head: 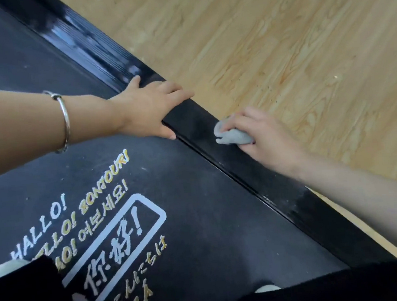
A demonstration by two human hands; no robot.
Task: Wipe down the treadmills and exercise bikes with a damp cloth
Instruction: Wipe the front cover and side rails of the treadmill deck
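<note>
I look down on a treadmill with a dark belt printed with white and gold greetings. Its glossy black side rail runs diagonally from top left to bottom right. My right hand grips a crumpled grey cloth and presses it on the rail's top. My left hand, with a silver bangle on the wrist, rests on the same rail just above, its fingers draped over the outer edge and the thumb lying along the rail.
Light wooden floor lies to the right of the rail. My dark trouser legs and a pale shoe stand on the belt at the bottom of the view.
</note>
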